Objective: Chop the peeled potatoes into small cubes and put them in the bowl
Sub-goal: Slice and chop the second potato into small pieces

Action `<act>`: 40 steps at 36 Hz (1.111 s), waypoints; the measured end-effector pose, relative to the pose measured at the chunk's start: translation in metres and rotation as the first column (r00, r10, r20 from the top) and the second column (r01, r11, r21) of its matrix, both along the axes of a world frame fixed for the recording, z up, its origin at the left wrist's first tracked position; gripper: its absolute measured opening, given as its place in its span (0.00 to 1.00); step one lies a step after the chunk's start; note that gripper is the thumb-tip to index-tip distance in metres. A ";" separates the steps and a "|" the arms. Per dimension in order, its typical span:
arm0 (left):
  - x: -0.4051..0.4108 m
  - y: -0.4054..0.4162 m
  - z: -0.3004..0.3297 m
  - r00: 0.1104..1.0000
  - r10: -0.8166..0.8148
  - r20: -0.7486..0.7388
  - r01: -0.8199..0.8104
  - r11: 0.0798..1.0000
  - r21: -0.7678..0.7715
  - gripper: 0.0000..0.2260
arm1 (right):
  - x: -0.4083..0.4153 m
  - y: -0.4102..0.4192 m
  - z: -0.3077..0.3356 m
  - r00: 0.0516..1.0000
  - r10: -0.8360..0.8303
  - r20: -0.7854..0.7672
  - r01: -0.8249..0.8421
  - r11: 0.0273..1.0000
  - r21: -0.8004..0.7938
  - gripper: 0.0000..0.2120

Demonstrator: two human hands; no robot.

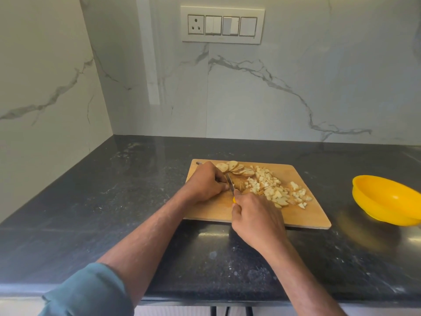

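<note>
Potato (239,186) lies near the middle of the board (303,215), partly hidden under the knife (230,183) and both hands. Slices (234,168) fan out along the board's far edge, just beyond the potato, and a loose heap of cubes (276,189) spreads from the board's centre toward its right side. The left hand (205,184) rests on the board's left half, fingers curled down onto the potato and holding it beside the blade. The right hand (256,216) sits at the board's near edge, fingers wrapped tight around the knife's yellow handle, of which only a small bit shows; the blade points away toward the board's far-left corner, its edge down on the potato. The bowl (385,199), yellow, stands on the counter (114,201) to the right of the board, well apart from it; what it holds cannot be told. Behind the board rises a marble wall (273,99), with a switch panel (222,25) high above the board. A teal sleeve (86,295) covers the left upper arm, nearest the camera.
</note>
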State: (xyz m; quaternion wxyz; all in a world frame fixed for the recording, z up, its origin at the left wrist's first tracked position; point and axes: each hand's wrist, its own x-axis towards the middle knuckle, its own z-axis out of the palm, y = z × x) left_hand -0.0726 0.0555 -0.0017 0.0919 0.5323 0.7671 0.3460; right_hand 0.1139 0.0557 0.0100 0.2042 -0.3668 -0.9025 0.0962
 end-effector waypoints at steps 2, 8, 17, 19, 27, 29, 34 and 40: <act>0.001 0.001 -0.001 1.000 0.009 0.002 -0.009 1.000 0.005 0.03 | -0.001 -0.001 0.000 1.000 -0.008 0.002 0.008 1.000 -0.002 0.16; 0.001 0.003 -0.002 1.000 0.019 0.009 -0.019 1.000 0.017 0.02 | -0.008 -0.001 -0.003 1.000 -0.005 0.000 0.005 1.000 -0.003 0.13; 0.001 0.004 -0.003 1.000 0.028 0.003 -0.028 1.000 0.006 0.03 | -0.012 0.015 0.010 0.996 0.041 0.075 -0.032 0.991 -0.126 0.15; 0.001 0.004 -0.002 0.999 0.039 0.008 -0.039 0.999 0.004 0.02 | -0.014 0.017 0.012 0.995 0.043 0.087 -0.031 0.990 -0.139 0.15; 0.005 0.005 -0.003 0.995 0.093 0.043 -0.094 0.995 0.018 0.02 | -0.010 0.017 0.011 0.994 0.068 0.085 -0.056 0.988 -0.141 0.17; 0.006 0.007 -0.004 0.992 0.113 0.055 -0.115 0.993 0.021 0.02 | -0.007 0.016 0.010 0.994 0.070 0.087 -0.058 0.989 -0.134 0.16; 0.007 0.008 -0.005 0.987 0.142 0.073 -0.143 0.990 0.014 0.01 | -0.003 0.016 0.009 0.992 0.086 0.091 -0.073 0.988 -0.138 0.18; 0.007 0.009 -0.005 0.984 0.159 0.075 -0.161 0.987 0.014 0.02 | 0.004 0.013 0.010 0.989 0.106 0.099 -0.092 0.986 -0.140 0.19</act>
